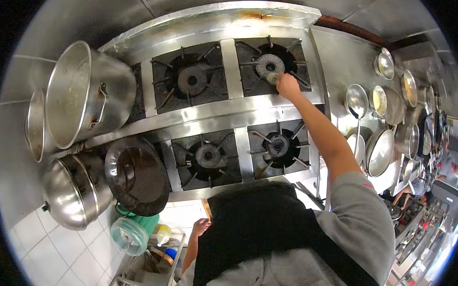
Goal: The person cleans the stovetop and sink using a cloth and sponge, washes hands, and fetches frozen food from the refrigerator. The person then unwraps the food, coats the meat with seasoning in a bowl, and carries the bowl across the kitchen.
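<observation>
My right hand (287, 87) reaches over the back right burner (269, 66), fingers closed on a small round pale thing (272, 78) whose kind I cannot make out. It overlaps the near edge of the ridged burner head in this view. Down by my black apron (256, 221), my left hand (201, 227) hangs low with curled fingers. Close to that hand shows a narrow tan edge (206, 208); the inside of its grip is hidden. The back left burner (192, 80), front left burner (208, 156) and front right burner (278, 144) have dark spoked grates.
Left of the stove stand a large steel pot (114, 87), a dark wok (150, 185) and a domed steel pot (65, 194). A ladle (357, 101) and several bowls (380, 152) line the right counter. Below left is a green container (131, 236). People are far right.
</observation>
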